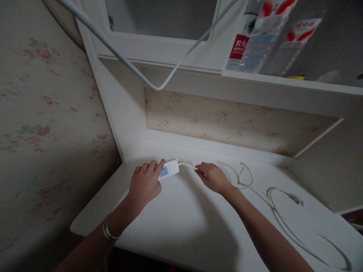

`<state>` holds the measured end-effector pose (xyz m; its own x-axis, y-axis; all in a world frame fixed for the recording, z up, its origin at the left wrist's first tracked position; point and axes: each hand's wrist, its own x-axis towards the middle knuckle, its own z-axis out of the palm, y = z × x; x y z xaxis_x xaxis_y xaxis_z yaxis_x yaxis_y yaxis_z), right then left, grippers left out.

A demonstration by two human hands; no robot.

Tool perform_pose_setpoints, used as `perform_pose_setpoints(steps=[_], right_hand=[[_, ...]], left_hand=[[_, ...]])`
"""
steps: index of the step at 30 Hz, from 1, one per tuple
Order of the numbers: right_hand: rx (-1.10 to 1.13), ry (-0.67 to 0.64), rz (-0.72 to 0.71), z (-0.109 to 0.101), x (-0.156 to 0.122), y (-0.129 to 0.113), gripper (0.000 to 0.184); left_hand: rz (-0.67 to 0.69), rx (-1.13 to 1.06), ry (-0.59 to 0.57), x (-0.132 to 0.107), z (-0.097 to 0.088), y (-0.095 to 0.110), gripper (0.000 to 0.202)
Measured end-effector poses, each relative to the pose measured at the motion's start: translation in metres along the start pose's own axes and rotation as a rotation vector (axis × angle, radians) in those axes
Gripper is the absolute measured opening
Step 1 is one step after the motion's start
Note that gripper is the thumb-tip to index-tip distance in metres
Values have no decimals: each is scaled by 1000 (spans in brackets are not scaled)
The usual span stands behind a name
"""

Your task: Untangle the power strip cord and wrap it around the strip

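Holding a power strip [169, 169] at the back-left of the white desk [181, 226].
Left hand [145, 184] lies over the strip's near end, grip closed on the housing. Right hand [213, 177] has its grip pinched on the thin white cord [187, 165] just beside the strip. The strip is judged light, rigid, smooth plastic, best held by its rectangular body. The cord is judged limp and rubbery, trailing in loops to the right.

One head-worn camera looks forward and down onto a desk [181, 226] from close above, the left hand [144, 184] and right hand [214, 177] mid-frame. It faces the back panel [227, 124], shelf [283, 81] at the top, wall [42, 132] at left.
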<state>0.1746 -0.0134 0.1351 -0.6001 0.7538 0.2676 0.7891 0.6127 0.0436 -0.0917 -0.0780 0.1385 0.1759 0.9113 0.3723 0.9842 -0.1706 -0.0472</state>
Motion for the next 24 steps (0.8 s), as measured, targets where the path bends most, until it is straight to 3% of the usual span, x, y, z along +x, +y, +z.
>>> perform_pose_setpoints(steps=[3,6,9,12,18,24], right_hand=[[-175,-6,-109,-14,-10,-25,20],[-259,-7,-294,-28,-11,-41,17],[-248,-3,-471,-39,-4,-45,17],[-188,-2,-539,-46,5,-42,18],[-29,0,-386,-44,20,-46,21],[232,1,-154,-23,21,-55,26]], left_hand=[[-8,48,-28,1,1,-7,65],[70,44,-53,3,3,-7,63],[197,14,-76,5,4,-2,58],[338,-55,-106,5,5,3,53],[536,-296,-174,-7,4,25,49],[565,-499,-170,-23,-7,50,58]])
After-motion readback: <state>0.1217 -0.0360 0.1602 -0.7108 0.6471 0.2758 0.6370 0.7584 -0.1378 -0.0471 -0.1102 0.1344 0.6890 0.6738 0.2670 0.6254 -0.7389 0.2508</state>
